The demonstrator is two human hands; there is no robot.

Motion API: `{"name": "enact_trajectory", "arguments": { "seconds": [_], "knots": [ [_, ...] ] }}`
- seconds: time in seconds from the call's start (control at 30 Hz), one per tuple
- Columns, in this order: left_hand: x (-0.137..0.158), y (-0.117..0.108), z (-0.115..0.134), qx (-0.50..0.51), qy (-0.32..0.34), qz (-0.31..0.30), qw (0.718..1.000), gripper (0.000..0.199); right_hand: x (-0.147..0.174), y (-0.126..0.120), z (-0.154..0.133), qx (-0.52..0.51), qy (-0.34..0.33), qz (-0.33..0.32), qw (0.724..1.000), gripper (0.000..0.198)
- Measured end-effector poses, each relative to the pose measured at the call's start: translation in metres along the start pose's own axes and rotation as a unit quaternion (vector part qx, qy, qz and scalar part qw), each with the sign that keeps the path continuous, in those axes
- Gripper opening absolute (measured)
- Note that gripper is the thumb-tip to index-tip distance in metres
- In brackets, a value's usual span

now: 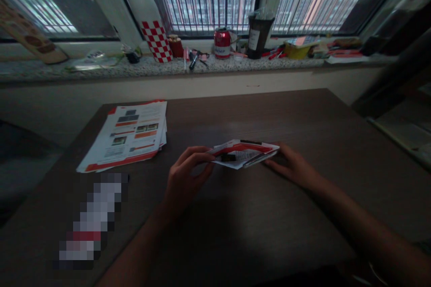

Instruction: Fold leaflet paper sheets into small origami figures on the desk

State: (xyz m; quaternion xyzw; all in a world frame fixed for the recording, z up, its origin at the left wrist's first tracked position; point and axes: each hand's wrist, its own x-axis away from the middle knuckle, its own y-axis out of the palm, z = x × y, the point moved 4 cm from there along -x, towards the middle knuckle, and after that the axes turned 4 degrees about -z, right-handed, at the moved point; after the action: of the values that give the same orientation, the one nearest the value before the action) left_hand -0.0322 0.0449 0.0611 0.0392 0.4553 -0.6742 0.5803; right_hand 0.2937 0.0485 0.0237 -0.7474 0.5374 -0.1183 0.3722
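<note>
Between my two hands, just above the brown table [296, 219], is a piece of folded printed paper [240, 160], white with red bands. It bulges open in the middle, like a pocket facing me. My left hand [188, 172] pinches its left corner between thumb and fingers. At the opposite corner my right hand [289, 163] grips the paper, its fingertips partly hidden behind the fold. A stack of printed sheets [134, 136] with red edges lies flat at the table's back left. Nearer me on the left is a pixelated, long pale object [94, 219]; its kind cannot be made out.
Along the stone windowsill [111, 69] stand a white bottle with red checks [151, 22], a red can [222, 44], a dark cup [259, 33], a yellow container [296, 49] and several small items. Behind them are barred windows.
</note>
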Motion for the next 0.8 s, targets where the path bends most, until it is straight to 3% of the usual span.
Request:
{"name": "enact_trajectory", "arguments": {
  "seconds": [0.13, 0.33, 0.6, 0.8],
  "knots": [
    [0.001, 0.002, 0.002, 0.007, 0.006, -0.005, 1.000, 0.016, 0.002, -0.007, -0.005, -0.006, 0.022, 0.026, 0.999, 0.054],
    [0.003, 0.006, 0.005, 0.020, -0.002, -0.020, 1.000, 0.017, 0.004, -0.029, -0.038, 0.059, -0.071, 0.114, 0.989, 0.061],
    [0.004, 0.013, 0.004, 0.074, -0.046, -0.051, 0.995, 0.017, 0.009, -0.019, -0.063, 0.039, -0.144, 0.072, 0.986, 0.040],
    [0.004, 0.017, 0.004, 0.124, -0.075, -0.054, 0.988, 0.017, 0.010, -0.015, -0.061, 0.054, -0.111, 0.055, 0.991, 0.025]
  ]
}}
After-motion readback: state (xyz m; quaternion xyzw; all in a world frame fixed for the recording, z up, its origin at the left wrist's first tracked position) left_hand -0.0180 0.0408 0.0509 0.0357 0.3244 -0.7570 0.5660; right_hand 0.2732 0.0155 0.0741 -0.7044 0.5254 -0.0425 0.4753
